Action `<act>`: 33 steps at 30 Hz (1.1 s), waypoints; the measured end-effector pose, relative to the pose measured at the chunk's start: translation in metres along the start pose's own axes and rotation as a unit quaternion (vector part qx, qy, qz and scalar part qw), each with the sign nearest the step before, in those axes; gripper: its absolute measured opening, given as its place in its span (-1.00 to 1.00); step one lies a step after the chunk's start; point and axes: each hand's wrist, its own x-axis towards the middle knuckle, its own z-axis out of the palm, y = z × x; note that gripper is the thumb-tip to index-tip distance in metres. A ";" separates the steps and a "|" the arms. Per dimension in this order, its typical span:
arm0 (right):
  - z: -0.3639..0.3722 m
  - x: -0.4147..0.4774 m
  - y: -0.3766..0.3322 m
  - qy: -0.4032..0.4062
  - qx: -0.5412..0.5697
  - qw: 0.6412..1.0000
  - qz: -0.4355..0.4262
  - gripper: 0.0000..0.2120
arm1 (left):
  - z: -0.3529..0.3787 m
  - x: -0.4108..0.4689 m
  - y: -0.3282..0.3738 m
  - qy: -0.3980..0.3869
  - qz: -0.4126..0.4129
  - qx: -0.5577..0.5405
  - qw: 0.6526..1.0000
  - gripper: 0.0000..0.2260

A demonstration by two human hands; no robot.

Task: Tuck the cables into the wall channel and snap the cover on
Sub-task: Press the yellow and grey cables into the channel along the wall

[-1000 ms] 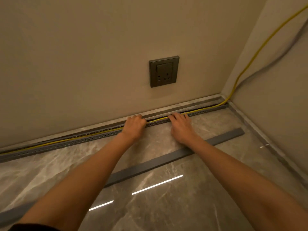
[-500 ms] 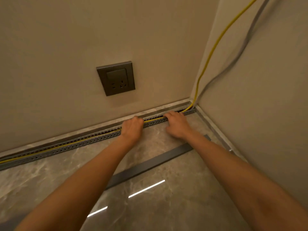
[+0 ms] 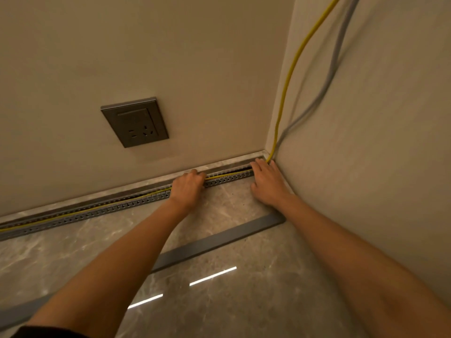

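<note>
A grey slotted channel [image 3: 97, 212] runs along the foot of the back wall into the right corner. A yellow cable [image 3: 290, 76] comes down the corner and lies along the open channel, and a grey cable [image 3: 334, 67] drops down the right wall beside it. My left hand [image 3: 186, 189] rests on the channel with its fingers curled over the yellow cable. My right hand [image 3: 268, 181] lies flat with its fingertips on the channel's end at the corner. The long grey cover strip [image 3: 219, 240] lies loose on the floor behind my forearms.
A dark grey wall socket [image 3: 135, 121] sits on the back wall above the channel. The right wall [image 3: 378, 142] stands close beside my right arm. The marble floor [image 3: 231, 301] shows bright light reflections.
Both hands have slid rightward along the channel, and my right hand now reaches the corner. The view has turned right, so the socket appears further left.
</note>
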 end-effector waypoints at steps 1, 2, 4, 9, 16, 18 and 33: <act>0.000 0.002 0.000 -0.006 -0.001 1.000 0.004 -0.42 | -0.001 0.001 -0.001 -0.003 -0.001 -0.006 1.000 -0.78; -0.001 0.004 0.001 -0.010 0.001 1.000 0.006 -0.41 | -0.002 0.001 -0.001 -0.005 -0.001 -0.009 1.000 -0.78; -0.002 0.007 0.002 -0.014 0.004 1.000 0.005 -0.41 | -0.004 0.002 -0.004 -0.006 -0.006 -0.013 1.000 -0.79; 0.000 0.009 0.003 -0.012 0.031 0.999 0.001 -0.42 | -0.009 0.004 -0.012 -0.024 -0.033 -0.021 0.999 -0.81; -0.004 0.012 0.008 0.006 0.051 0.998 0.032 -0.41 | -0.014 0.011 -0.017 -0.042 -0.043 -0.039 0.997 -0.80; -0.006 0.015 0.011 0.020 0.053 0.997 0.046 -0.42 | -0.017 0.013 -0.017 -0.050 -0.045 -0.041 0.997 -0.78; -0.011 0.007 0.004 -0.071 -0.030 0.996 0.035 -0.40 | -0.010 0.009 -0.022 -0.040 -0.052 -0.038 0.997 -0.77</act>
